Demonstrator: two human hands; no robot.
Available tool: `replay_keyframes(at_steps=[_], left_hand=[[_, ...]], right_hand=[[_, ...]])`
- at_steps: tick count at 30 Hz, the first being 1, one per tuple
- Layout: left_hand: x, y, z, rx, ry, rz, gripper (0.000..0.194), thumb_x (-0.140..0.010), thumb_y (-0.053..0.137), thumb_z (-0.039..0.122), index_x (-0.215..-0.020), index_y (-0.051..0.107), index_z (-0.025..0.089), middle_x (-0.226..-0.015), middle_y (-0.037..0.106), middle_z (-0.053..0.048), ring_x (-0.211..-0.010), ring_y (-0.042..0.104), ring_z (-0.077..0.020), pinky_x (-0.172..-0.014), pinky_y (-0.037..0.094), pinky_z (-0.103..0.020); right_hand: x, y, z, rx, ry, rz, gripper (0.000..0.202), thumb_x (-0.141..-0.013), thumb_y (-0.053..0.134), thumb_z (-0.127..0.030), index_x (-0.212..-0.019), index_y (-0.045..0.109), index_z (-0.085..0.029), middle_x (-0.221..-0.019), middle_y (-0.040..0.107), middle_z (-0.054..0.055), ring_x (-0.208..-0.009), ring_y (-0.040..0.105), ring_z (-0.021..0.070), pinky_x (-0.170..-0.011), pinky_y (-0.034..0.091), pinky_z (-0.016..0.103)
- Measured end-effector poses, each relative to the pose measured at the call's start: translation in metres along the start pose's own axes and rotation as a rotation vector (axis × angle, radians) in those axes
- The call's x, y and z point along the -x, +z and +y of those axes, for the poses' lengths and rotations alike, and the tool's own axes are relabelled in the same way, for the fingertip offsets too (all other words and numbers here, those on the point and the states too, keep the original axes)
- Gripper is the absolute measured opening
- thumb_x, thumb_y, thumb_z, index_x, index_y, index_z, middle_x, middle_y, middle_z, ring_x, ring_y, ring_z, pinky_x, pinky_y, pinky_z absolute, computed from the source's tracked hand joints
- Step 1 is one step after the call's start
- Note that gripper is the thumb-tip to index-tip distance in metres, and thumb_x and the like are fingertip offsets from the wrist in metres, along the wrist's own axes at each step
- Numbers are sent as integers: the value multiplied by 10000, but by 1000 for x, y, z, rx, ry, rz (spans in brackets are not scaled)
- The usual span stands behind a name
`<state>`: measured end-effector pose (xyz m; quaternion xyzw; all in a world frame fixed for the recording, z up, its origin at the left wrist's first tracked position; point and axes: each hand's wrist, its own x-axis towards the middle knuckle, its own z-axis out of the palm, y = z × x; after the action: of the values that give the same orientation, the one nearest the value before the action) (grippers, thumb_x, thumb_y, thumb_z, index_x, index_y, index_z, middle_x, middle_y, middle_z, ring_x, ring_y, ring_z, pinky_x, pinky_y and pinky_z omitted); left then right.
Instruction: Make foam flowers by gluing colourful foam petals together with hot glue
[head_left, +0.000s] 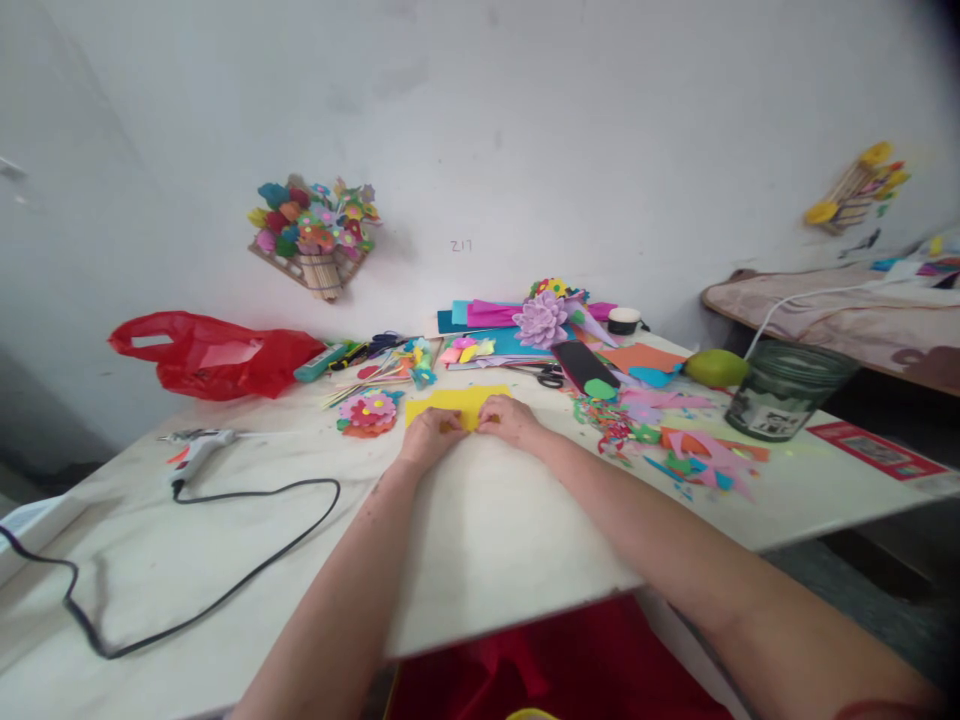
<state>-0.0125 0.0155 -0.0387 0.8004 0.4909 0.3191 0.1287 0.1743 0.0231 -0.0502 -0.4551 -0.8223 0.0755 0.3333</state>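
A yellow sheet (457, 398) lies on the white table (480, 530), near the middle. My left hand (431, 437) has its fingers closed on the sheet's near edge, toward the left. Close beside it, my right hand (511, 420) pinches the same edge farther right. A small gap separates the two hands. Just left of the sheet sits a layered pink and orange flower (369, 412). Black scissors (550, 376) lie behind my right hand.
A glue gun (199, 455) with a looping black cord rests at the left, near a red bag (217, 355). Paper scraps (697, 455), a phone (585, 367) and a green jar (787, 390) are at the right. Purple flower (541, 320) at the back.
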Motion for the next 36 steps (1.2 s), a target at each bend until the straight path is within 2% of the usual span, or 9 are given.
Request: replay_keyframes(at_steps=[8, 14, 26, 36], left_hand=[[0, -2, 3, 62, -21, -17, 110, -642, 617, 310, -645, 641, 203, -1034, 653, -25, -924, 591, -181, -842, 423, -286], [2, -6, 10, 16, -37, -45, 108, -674, 574, 280, -644, 630, 192, -1072, 638, -31, -911, 591, -175, -812, 437, -283], [2, -4, 13, -227, -44, -30, 121, -700, 554, 306, -641, 608, 214, -1165, 586, -9, -1069, 509, -222, -905, 396, -333], [4, -4, 16, -378, 20, 18, 118, -701, 537, 315, -650, 581, 218, -1227, 538, 0, -1131, 447, -238, -950, 337, -403]], right_hand=[[-2, 4, 2, -33, 34, 28, 86, -642, 691, -222, -629, 616, -183, -847, 631, 18, -810, 568, 139, -717, 421, 252], [-2, 2, -2, -13, 39, 11, 109, -667, 670, -208, -600, 596, -166, -844, 637, 28, -811, 566, 131, -738, 412, 248], [-2, 0, -11, 167, 61, -11, 117, -714, 624, -254, -636, 612, -168, -816, 622, 41, -830, 542, 145, -754, 399, 253], [1, -9, -24, 284, 113, -10, 179, -699, 639, -346, -654, 593, -179, -846, 590, 58, -859, 502, 190, -738, 377, 297]])
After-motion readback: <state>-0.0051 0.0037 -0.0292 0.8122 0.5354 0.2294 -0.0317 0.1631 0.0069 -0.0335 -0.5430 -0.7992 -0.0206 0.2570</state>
